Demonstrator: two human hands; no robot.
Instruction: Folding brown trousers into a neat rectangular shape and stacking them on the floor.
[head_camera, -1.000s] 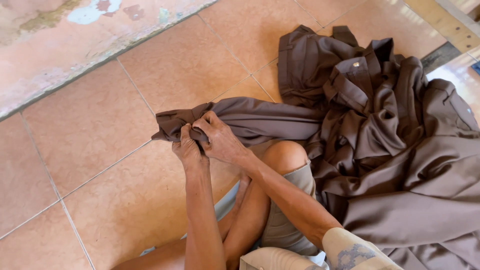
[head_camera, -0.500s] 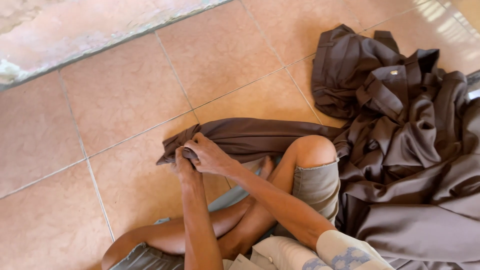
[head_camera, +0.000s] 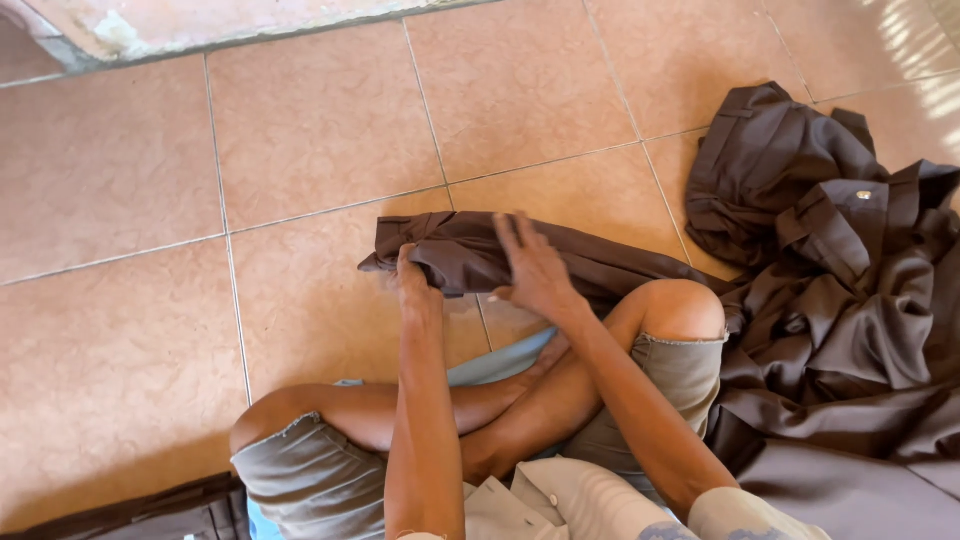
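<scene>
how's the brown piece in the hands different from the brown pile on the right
The folded brown garment is one narrow, smooth strip lying flat on the tile floor; the heap of brown clothes is far larger, crumpled and piled up. The left hand pinches the garment's end and the right hand presses on it with fingers spread; no hand touches the heap. Both share the same dark brown cloth.

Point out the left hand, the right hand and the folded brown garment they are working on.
left hand (head_camera: 413, 283), head view, back of the hand gripping the cloth.
right hand (head_camera: 535, 268), head view, back of the open hand.
folded brown garment (head_camera: 455, 252), head view, fold between the hands.
</scene>
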